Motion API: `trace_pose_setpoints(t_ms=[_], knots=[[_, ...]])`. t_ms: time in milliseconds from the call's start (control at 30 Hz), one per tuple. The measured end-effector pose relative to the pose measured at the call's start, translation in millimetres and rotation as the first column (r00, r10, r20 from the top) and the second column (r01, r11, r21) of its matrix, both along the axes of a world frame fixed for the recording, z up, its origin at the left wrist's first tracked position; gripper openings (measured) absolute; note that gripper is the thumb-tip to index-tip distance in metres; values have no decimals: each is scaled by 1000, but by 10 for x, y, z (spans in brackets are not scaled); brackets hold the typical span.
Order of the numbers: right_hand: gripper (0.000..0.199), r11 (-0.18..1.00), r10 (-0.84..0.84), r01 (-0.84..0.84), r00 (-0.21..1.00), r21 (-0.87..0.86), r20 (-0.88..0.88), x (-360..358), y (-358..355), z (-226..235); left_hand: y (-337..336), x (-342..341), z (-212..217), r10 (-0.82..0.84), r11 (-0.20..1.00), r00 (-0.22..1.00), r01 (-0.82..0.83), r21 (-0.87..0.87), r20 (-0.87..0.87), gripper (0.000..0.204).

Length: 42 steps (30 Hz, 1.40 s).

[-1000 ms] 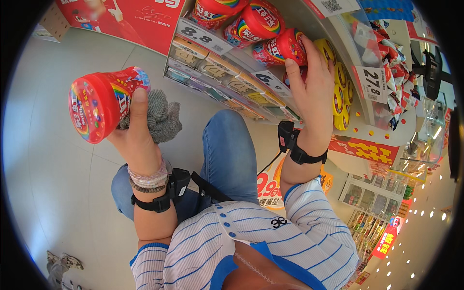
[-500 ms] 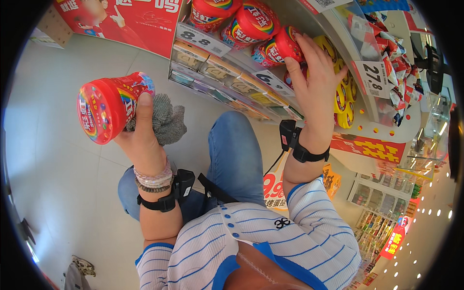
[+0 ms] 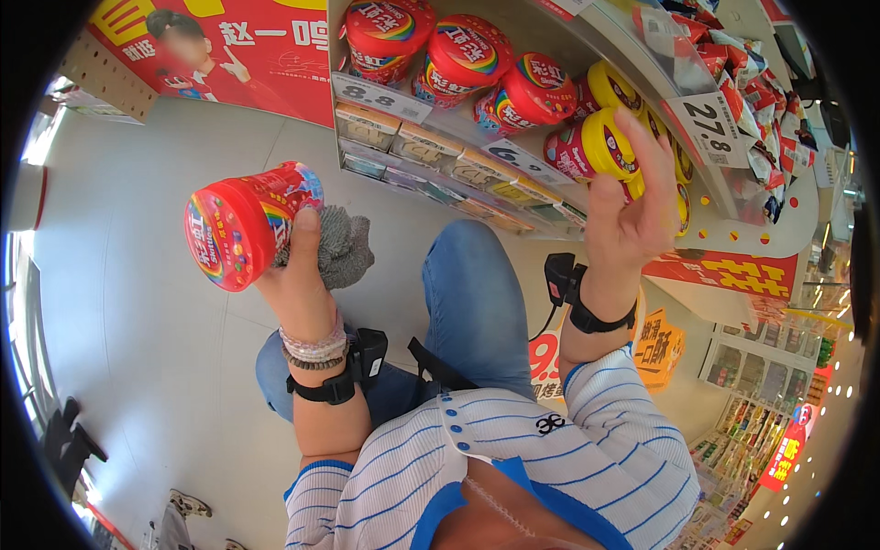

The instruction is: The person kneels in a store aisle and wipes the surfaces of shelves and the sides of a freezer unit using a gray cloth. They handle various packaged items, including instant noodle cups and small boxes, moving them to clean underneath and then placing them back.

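Note:
My left hand [image 3: 302,284] is closed round a red candy tub [image 3: 229,234], its lid tipped toward the left. A crumpled grey cloth [image 3: 346,247] hangs at the same hand, beside the tub. My right hand [image 3: 634,220] is raised in front of the shelf with its fingers apart and nothing in it. Nearest to it are several pink tubs with yellow lids [image 3: 610,145]. To their left, three red-lidded candy tubs [image 3: 465,53] sit in a row on the shelf, lids angled toward me.
Below the tubs, the shelf front [image 3: 380,98] carries price cards above rows of boxed goods [image 3: 426,147]. Small wrapped packets [image 3: 747,92] fill a clear-fronted bin at the right. A red poster [image 3: 247,64] stands at the far left. My bent knee [image 3: 472,275] is close to the shelf.
My right hand has come off the rightmost red-lidded tub and drawn back toward me, uncovering it and the yellow-lidded tubs. My left hand keeps its tub and cloth; the view has shifted slightly.

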State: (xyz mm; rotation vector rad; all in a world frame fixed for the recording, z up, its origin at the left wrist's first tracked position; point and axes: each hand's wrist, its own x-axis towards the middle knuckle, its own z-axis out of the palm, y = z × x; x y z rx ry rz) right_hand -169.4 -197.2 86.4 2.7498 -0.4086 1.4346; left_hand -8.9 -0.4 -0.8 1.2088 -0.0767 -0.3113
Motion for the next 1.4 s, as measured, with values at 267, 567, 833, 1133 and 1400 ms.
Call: trace_pose_setpoints(t_ms=[267,567,833,1133,1400], knots=[[64,848,393,-356,920,392,-14,-223,689,-692,-133,-210,-68,-849,521,445,797,306,286,67],[93,745,294,-322,945,585,146,-444,742,-916,-250,-321,-45,-910,405,312,812,421,274,72],[87,617,133,-330,939,714,318,-992,601,-913,-549,-306,448,-653,749,403,467,470,641,50],[84,715,178,-243,970,656,164,-1465,616,-972,-1205,-484,730,-561,785,166,-203,585,811,53],[82,740,278,-345,939,577,205,-1372,459,-859,-1292,-323,561,-581,755,81,-319,573,810,50]])
